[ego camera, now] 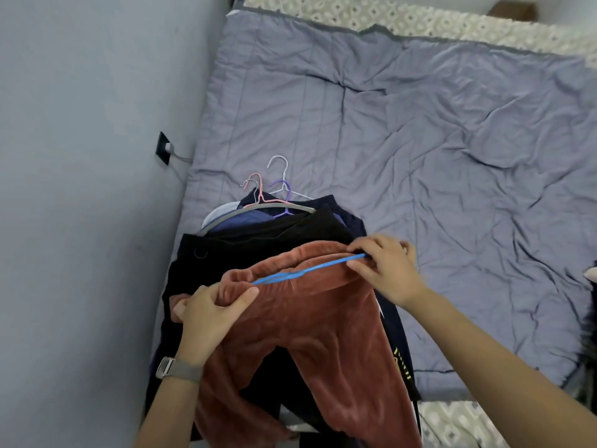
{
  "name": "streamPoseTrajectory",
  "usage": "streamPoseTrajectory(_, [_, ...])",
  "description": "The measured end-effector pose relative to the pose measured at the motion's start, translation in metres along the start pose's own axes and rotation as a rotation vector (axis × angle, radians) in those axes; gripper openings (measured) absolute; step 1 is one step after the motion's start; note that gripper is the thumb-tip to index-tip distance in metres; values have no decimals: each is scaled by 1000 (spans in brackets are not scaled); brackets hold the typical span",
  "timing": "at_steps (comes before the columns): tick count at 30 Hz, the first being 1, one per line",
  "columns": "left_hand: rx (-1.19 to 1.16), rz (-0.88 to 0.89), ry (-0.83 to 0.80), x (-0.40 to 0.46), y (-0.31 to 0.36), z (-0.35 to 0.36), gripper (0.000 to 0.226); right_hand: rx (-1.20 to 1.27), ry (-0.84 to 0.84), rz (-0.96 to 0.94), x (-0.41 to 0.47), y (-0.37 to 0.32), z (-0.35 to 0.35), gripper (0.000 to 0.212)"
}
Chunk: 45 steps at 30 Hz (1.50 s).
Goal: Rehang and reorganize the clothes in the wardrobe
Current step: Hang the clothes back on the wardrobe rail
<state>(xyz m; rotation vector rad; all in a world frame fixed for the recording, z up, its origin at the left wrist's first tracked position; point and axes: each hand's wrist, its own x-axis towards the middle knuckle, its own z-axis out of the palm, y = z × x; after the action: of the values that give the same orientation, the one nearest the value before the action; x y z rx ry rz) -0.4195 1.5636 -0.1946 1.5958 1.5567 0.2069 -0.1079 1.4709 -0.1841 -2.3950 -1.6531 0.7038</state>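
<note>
Rust-red velvet trousers [323, 324] lie on top of a pile of dark clothes [258, 240] at the near left of the bed. A thin blue hanger [310, 270] runs across the trousers' waistband. My left hand [213, 315] grips the waistband at its left end, beside the hanger's left tip. At the right end, my right hand [387, 270] pinches the hanger's tip together with the waistband. Behind the pile, several hangers [274, 189] in pink, white, purple and grey stick out of the clothes.
A grey-blue quilt [420, 140] covers the bed, with patterned sheet [420, 24] at its far edge and near corner. The wall [80, 156] stands close on the left, with a black socket and plugged cable [164, 148]. A dark object [591, 273] shows at the right edge.
</note>
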Motion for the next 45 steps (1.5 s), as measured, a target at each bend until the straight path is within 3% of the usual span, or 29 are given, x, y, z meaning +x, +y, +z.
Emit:
streamPoseTrajectory(7, [267,-40,165,-52,58,-26,60,224,-5,-24,-42,-12,-47,34])
streamPoseTrajectory(11, [350,105,269,-93,89,-26,41,397,52,60,-90,-12,-73,21])
streamPoseTrajectory(15, [450,262,274,-134,114,-17,39,579,-3,129,-135,9,-89,21])
streamPoseTrajectory(19, [377,314,277,-182,143,3,42,659,-53,136,-177,39,-109,20])
streamPoseTrajectory(23, [325,360,295,-234,178,42,23,666,-10,96,-218,74,-134,21])
streamPoseTrajectory(26, [300,379,210,-271,203,70,8,629,109,81,-252,105,-152,24])
streamPoseTrajectory(30, [313,456,67,-316,230,107,17,641,346,70,-296,152,-181,24])
streamPoseTrajectory(34, [171,473,171,-356,253,135,12,575,531,-55,-324,188,-201,17])
streamPoseTrajectory(39, [-14,417,255,-375,268,133,14,504,571,-98,-351,217,-213,52])
streamPoseTrajectory(45, [-63,534,230,-378,282,110,13,251,435,-143,-350,242,-226,48])
